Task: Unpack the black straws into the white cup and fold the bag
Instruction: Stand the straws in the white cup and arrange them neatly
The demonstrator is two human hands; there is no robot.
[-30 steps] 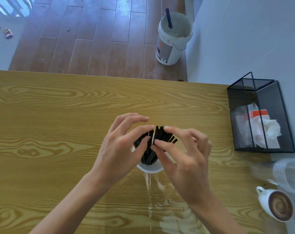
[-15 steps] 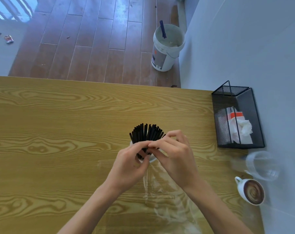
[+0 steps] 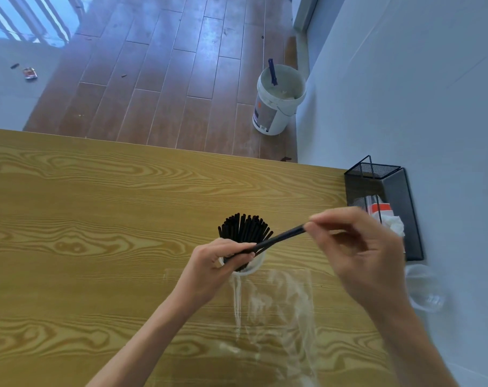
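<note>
Nearly unpacked: black straws (image 3: pixel 244 227) fanned in white cup (image 3: pixel 248 268) at frame centre; left hand (image 3: pixel 217 263) and right hand (image 3: pixel 357 247) pinching apparently two stragglers (image 3: pixel 282 239); clear bag (image 3: pixel 276 308) below, unfolded.

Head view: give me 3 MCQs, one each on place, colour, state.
1. Where does the bag lie?
A. near side of the cup
B. in the mesh box
C. on the floor

2. What colour is the cup?
A. red
B. white
C. black

3. What is the right hand doing?
A. lying flat on the table
B. folding the bag
C. pinching straws

Key: 1 A, it is spread on the table just below the cup; 2 B, white rim shows; 3 C, fingertips hold the straws' end.
</note>
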